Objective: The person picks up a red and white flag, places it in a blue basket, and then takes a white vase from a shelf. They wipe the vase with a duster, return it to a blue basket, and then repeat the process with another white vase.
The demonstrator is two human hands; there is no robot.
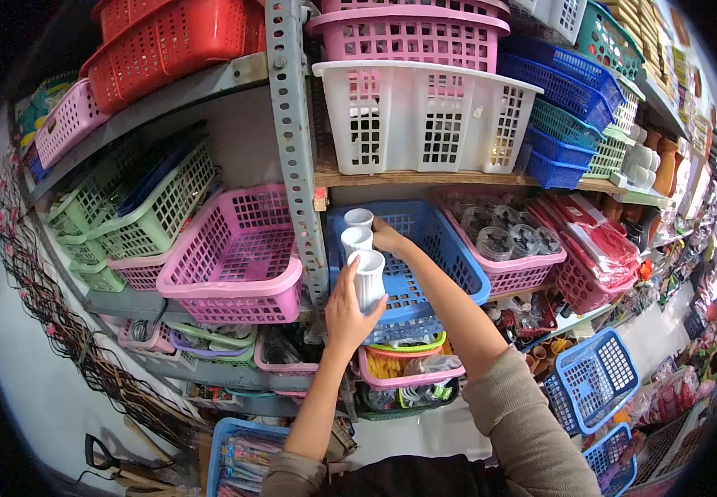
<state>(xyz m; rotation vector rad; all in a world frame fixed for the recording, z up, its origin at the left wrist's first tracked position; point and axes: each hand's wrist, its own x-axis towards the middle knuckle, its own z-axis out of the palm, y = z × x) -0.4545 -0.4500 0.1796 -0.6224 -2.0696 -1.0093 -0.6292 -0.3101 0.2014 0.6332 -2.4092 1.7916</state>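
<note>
Three small white vases (pixel 369 286) with ribbed sides stand upright in a row at the left end of a blue plastic basket (pixel 458 286) on the shelf. My left hand (pixel 348 313) is closed around the nearest vase, thumb on its right side and fingers on its left. My right hand (pixel 386 238) reaches to the back of the row, against the farthest vase (pixel 358 218); its fingertips are partly hidden behind the vases. Between them is the middle vase (pixel 357 240).
A perforated metal post (pixel 294 149) rises just left of the blue basket. Pink baskets (pixel 230 290) flank it on both sides. A white crate (pixel 424 116) sits on the shelf above. Lower down are more filled baskets (pixel 412 381) and a blue basket (pixel 594 381) at right.
</note>
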